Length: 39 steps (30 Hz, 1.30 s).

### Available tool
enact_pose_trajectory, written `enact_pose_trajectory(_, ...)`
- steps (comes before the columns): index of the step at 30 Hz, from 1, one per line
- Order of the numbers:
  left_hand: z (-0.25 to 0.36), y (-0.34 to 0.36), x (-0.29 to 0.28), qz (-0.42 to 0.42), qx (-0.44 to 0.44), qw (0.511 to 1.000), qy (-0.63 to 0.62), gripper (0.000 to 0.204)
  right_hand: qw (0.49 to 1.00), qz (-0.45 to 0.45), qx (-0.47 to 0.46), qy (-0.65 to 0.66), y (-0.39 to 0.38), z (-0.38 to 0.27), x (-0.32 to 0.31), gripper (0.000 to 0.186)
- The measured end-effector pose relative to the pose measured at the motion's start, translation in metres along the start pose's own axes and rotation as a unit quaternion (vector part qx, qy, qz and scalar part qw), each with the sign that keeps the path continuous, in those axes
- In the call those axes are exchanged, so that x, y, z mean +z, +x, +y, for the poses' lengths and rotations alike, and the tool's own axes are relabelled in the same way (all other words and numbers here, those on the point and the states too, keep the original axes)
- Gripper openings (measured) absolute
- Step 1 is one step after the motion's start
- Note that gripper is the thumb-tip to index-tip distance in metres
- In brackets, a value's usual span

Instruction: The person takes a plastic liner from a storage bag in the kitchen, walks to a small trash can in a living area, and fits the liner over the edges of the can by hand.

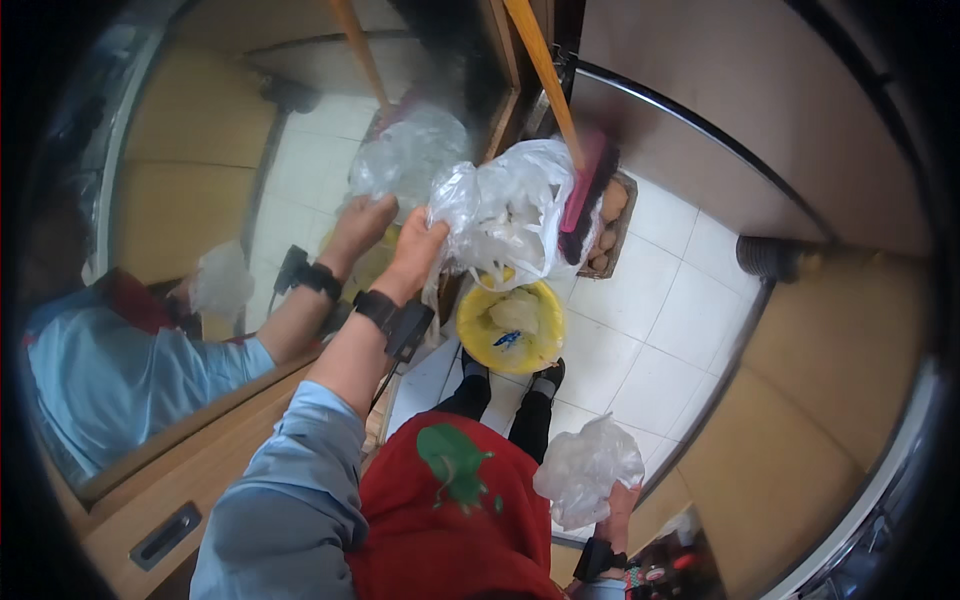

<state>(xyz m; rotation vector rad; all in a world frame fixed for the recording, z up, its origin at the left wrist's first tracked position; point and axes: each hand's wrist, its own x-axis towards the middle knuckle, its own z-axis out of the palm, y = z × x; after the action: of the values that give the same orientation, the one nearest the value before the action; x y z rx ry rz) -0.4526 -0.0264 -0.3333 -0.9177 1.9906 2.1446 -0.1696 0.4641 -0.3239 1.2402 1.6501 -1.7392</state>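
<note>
- The left hand (414, 252) is up high, above the floor, and its fingers are squeezed tight on the edge of a big bunch of plastic bags (515, 205).
- The big bunch is see-through and white, all crinkly, with loose loops and folds. It is in front of the person, to the right of the left hand.
- The right hand (618, 512) is down low, out to the person's right side. It is holding a small crumpled bag (588, 470), which is see-through too. The bag hides most of the fingers, so I cannot tell just how they bend.
- The two hands are well apart.
- A round yellow bin (552, 345) stands on the white tile floor (620, 335), just in front of the person's feet. Inside it are some see-through plastic (516, 312) and a little blue scrap (507, 338).
- Past the big bunch there is a pink thing with dark bristles (588, 190), near a wooden stick (545, 75).
- Just beside the pink thing is a basket (626, 215) with round brown things (612, 203) in it.
- The person has on a red apron (450, 540) with a green patch, over a light blue sleeve (285, 500).
- On the left is a shiny panel (200, 215), like a mirror. It shows the left arm and the bags again.
</note>
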Motion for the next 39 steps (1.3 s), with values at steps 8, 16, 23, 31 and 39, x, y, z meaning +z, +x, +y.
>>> enact_pose_trajectory(8,0.043,-0.085,0.016,-0.114,-0.077,0.942,-0.305,0.032,0.981,-0.139,-0.105,-0.086,-0.050,-0.131,0.101,0.074)
enact_pose_trajectory(16,0.015,-0.138,0.047,-0.237,-0.170,0.927,-0.238,0.049,0.907,-0.377,-0.169,-0.086,-0.065,-0.164,0.184,0.102)
enact_pose_trajectory(23,0.015,-0.162,0.063,-0.279,-0.098,0.946,-0.134,0.035,0.845,-0.335,-0.254,-0.331,-0.038,-0.144,0.173,0.063)
enact_pose_trajectory(31,0.032,-0.141,0.057,-0.151,-0.140,0.959,-0.195,0.026,0.961,-0.194,-0.001,-0.199,-0.040,-0.140,0.079,0.034)
enact_pose_trajectory(39,0.025,-0.156,0.078,-0.166,-0.118,0.978,-0.053,0.051,0.962,-0.180,-0.009,0.204,-0.065,-0.143,0.109,0.034)
